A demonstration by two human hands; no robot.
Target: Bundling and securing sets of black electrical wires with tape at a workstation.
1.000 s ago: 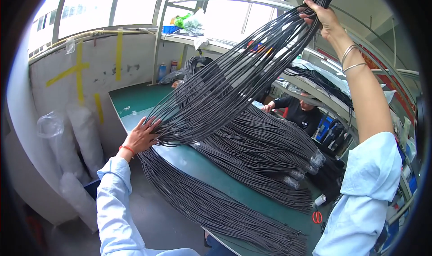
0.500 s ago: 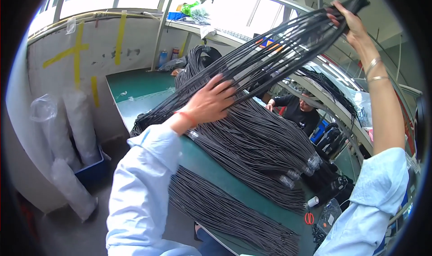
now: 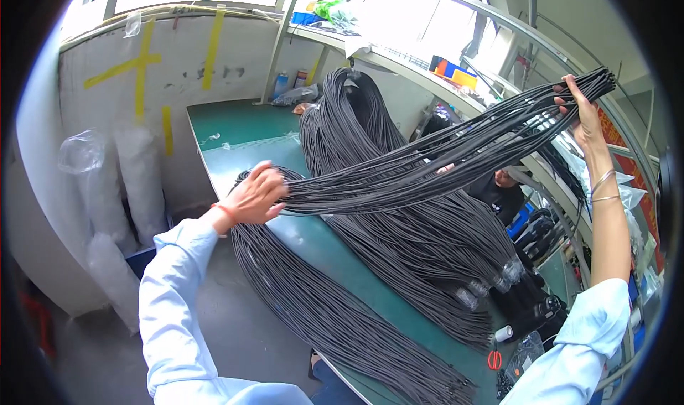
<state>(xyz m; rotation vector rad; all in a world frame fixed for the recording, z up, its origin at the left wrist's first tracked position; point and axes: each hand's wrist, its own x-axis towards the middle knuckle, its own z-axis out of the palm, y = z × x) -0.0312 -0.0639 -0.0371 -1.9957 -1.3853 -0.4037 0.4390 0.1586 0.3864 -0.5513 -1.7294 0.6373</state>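
Raised at the upper right, my right hand [image 3: 584, 116] is closed round one end of a long bundle of thin black cables [image 3: 420, 166]. The tips stick out past its fingers. From there the bundle slopes down to the left across the view, its strands partly spread. My left hand [image 3: 258, 193] lies over the bundle's lower left part, fingers half curled and slightly blurred, the thumb apart from them. Beneath is a large pile of black cables [image 3: 427, 241], looped over at the far end. Another row of black cables [image 3: 342, 319] lies along the near table edge.
The green table [image 3: 306, 252] carries the cables, with red-handled scissors [image 3: 494, 360] and a white roll [image 3: 504, 333] near its right end. A metal-framed shelf [image 3: 399, 56] runs behind. Plastic-wrapped rolls [image 3: 139, 184] stand at the left wall. Another person [image 3: 499, 195] sits beyond the table.
My left hand has slid left and down along the bundle toward its lower end. My right hand has come down and slightly right, still holding the other end, so the bundle slopes less.
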